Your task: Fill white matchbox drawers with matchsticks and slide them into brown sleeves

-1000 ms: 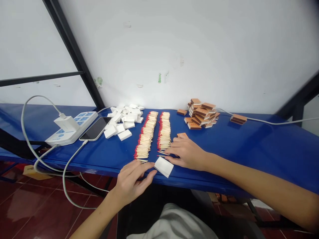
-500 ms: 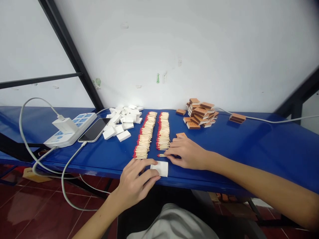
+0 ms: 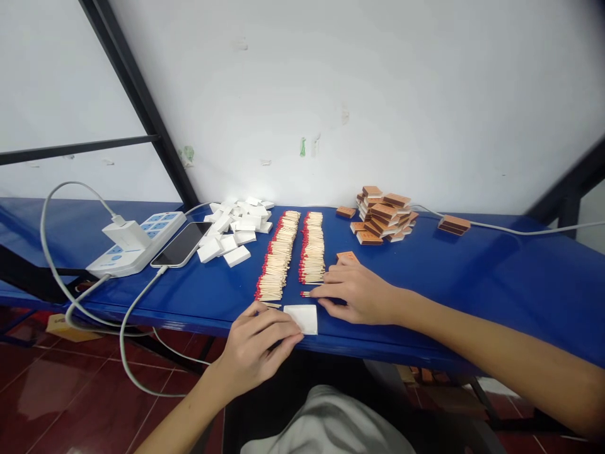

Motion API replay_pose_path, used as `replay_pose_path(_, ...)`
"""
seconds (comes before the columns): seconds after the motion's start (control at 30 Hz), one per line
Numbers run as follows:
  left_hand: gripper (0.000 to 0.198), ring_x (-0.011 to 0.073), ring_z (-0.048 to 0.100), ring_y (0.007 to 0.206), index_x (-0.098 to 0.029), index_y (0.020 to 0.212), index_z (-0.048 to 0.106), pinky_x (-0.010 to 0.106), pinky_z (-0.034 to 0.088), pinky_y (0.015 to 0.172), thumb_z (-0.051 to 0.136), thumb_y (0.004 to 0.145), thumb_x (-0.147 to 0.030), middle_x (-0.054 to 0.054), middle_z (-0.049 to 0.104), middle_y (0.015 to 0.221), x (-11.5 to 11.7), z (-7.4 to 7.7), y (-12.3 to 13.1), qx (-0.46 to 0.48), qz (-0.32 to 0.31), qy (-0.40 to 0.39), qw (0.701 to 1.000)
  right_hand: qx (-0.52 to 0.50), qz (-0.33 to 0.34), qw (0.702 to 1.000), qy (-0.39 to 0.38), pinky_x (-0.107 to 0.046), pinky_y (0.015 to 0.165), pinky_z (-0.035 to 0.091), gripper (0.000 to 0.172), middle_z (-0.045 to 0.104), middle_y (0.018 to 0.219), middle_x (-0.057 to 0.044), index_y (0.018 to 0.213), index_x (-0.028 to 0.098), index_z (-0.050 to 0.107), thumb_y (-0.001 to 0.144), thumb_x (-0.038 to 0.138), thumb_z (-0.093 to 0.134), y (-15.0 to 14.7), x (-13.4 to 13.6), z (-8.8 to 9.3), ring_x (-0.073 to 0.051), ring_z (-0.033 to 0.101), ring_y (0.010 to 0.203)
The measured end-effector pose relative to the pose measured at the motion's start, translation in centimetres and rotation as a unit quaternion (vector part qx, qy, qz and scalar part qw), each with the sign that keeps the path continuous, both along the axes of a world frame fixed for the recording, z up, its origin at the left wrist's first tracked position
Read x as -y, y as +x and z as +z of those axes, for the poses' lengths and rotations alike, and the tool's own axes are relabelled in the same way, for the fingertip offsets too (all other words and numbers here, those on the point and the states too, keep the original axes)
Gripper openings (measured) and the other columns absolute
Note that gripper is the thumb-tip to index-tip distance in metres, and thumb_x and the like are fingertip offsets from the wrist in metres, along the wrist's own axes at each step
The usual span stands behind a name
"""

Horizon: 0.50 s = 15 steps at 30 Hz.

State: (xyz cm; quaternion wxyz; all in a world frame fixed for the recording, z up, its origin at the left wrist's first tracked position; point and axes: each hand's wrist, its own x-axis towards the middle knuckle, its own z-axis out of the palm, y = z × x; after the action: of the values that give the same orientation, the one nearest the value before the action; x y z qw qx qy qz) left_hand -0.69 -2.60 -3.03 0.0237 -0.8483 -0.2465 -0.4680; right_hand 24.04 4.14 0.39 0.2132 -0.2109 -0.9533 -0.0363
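My left hand (image 3: 262,340) is at the near edge of the blue table, its fingers curled together with the tips on the lower left corner of a white matchbox tray (image 3: 305,318). The tray lies flat with its inside facing up. Just beyond it, my right hand (image 3: 357,291) has its fingertips closed on a few red-headed matches (image 3: 305,294) lying on the table; mostly their heads show. Two long rows of matches stretch away from me, a left row (image 3: 278,255) and a right row (image 3: 312,249). An orange matchbox sleeve (image 3: 347,256) is partly hidden behind my right hand.
White trays (image 3: 239,226) are heaped at the back left, beside a phone (image 3: 182,244) and a power strip (image 3: 137,255) with cables. Orange matchboxes (image 3: 384,214) are piled at the back right. A single matchbox (image 3: 346,212) and another orange one (image 3: 454,224) lie apart.
My left fingers have drawn back from over the tray to its corner, exposing more of its inside. My right hand stays nearly in place, its fingertips now covering more of the matches.
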Motion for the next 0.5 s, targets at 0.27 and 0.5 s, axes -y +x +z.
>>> replay_pose_path(0.27, 0.009, 0.0102, 0.068, 0.065, -0.019, 0.094, 0.068, 0.032, 0.039, 0.069, 0.068, 0.091, -0.011, -0.001, 0.078, 0.083, 0.09, 0.1, 0.14, -0.027, -0.006, -0.011, 1.0, 0.013, 0.016, 1.0, 0.008, -0.032, 0.073, 0.028, 0.024, 0.066, 0.077, -0.003, 0.106, 0.02, 0.076, 0.098, 0.023, 0.054, 0.12, -0.07, 0.04, -0.015, 0.056, 0.072)
replay_pose_path(0.5, 0.01, 0.0101, 0.071, 0.066, -0.018, 0.094, 0.068, 0.031, 0.04, 0.07, 0.071, 0.089, -0.01, -0.002, 0.078, 0.083, 0.08, 0.25, 0.27, -0.018, -0.007, -0.01, 1.0, -0.005, 0.006, 1.0, 0.003, -0.033, 0.074, 0.03, 0.024, 0.069, 0.079, -0.003, 0.11, 0.02, 0.075, 0.098, 0.022, 0.055, 0.1, -0.03, -0.11, -0.015, 0.057, 0.073)
